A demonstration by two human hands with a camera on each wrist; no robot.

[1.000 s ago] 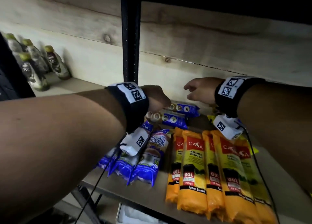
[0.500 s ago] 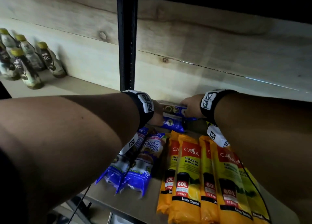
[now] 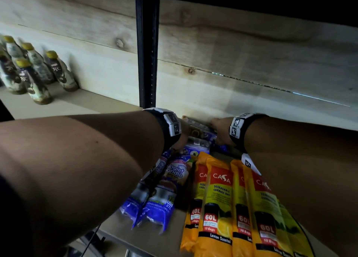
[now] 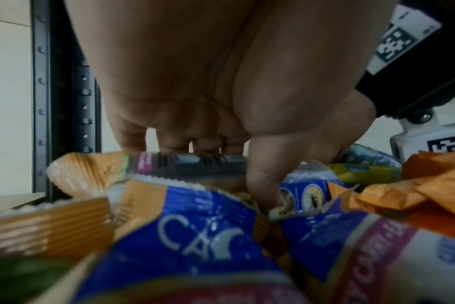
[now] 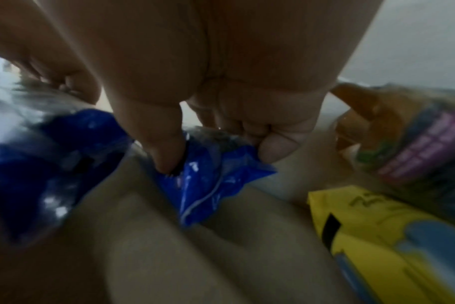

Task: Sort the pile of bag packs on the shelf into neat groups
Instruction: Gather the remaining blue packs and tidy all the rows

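Observation:
Several blue bag packs (image 3: 199, 140) lie crosswise at the back of the shelf. My left hand (image 3: 184, 140) reaches into them. In the left wrist view my left hand (image 4: 229, 174) has fingers (image 4: 182, 144) curled behind a pack with an orange end and dark strip (image 4: 190, 166), thumb pressed in front. My right hand (image 3: 219, 132) is at the packs' right end. In the right wrist view my right hand (image 5: 216, 156) pinches the crumpled end of a blue pack (image 5: 208, 185). Two blue Singlet Handle packs (image 3: 164, 189) and several orange CASA packs (image 3: 222, 198) lie side by side in front.
A black upright post (image 3: 147, 53) stands just left of my hands against the wooden back wall. Several bottles (image 3: 34, 72) stand at the far left. The shelf board (image 3: 155, 237) ends at a front edge below the packs. A yellow pack (image 5: 390, 236) lies right of my right hand.
Both hands have dropped from above the rear packs down onto them and taken hold. The view has come closer to the shelf.

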